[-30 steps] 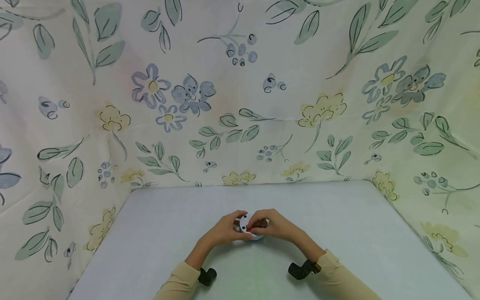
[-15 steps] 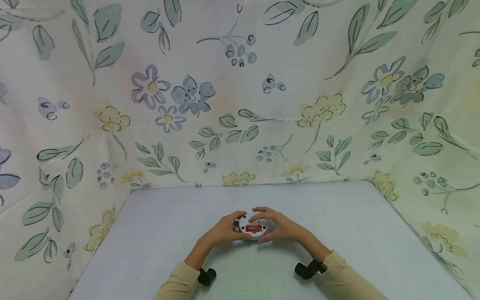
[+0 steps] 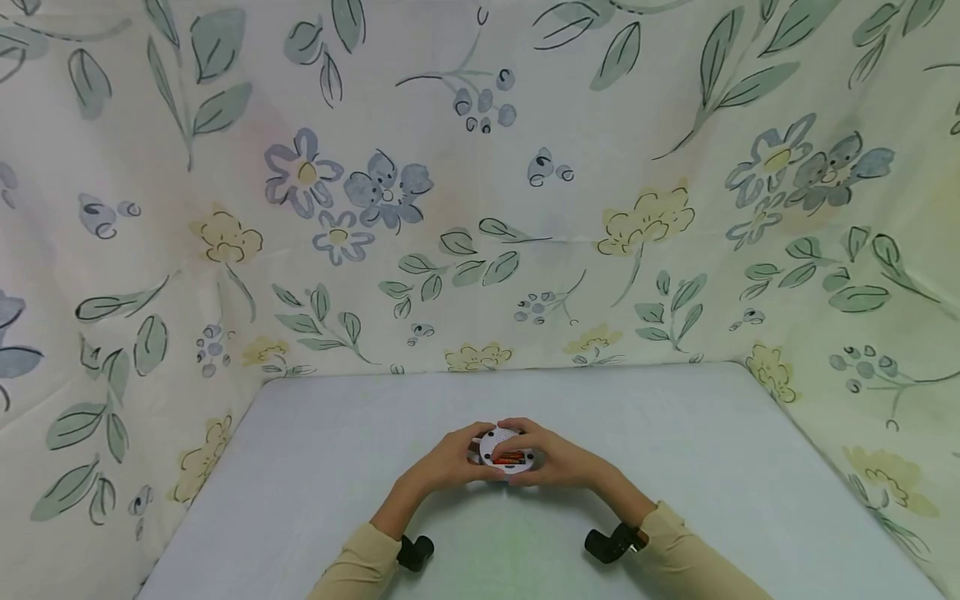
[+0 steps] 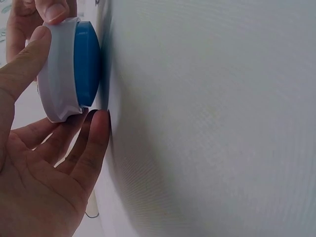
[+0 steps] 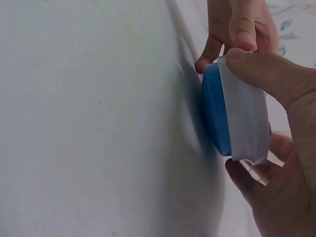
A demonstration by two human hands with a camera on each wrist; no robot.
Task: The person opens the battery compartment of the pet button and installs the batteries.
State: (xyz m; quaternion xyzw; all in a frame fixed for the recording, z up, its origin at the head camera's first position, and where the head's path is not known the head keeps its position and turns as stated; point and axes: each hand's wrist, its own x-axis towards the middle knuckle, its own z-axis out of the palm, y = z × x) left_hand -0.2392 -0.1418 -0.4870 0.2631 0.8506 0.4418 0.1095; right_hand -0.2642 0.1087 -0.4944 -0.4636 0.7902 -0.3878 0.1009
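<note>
A round white device (image 3: 492, 439) with a blue domed face (image 4: 87, 64) is held just over the table, blue side down. Red batteries (image 3: 512, 458) lie in a compartment on its upturned white back. My left hand (image 3: 448, 458) grips it from the left, thumb on the near rim and fingers round the far side. From the right, my right hand (image 3: 558, 458) holds the same device, its thumb (image 5: 266, 71) on the white rim. One right finger reaches across the back by the batteries and partly covers them. The wrist views hide the compartment.
A white cloth-covered table (image 3: 337, 417) lies under the hands. Floral fabric (image 3: 480, 183) hangs behind and at both sides. Black wrist cameras (image 3: 615, 543) are strapped at the cuffs of both sleeves.
My right fingers were bunched over the compartment, then spread apart and bared the batteries. Now one finger bends back over the back beside them. My left hand keeps its grip.
</note>
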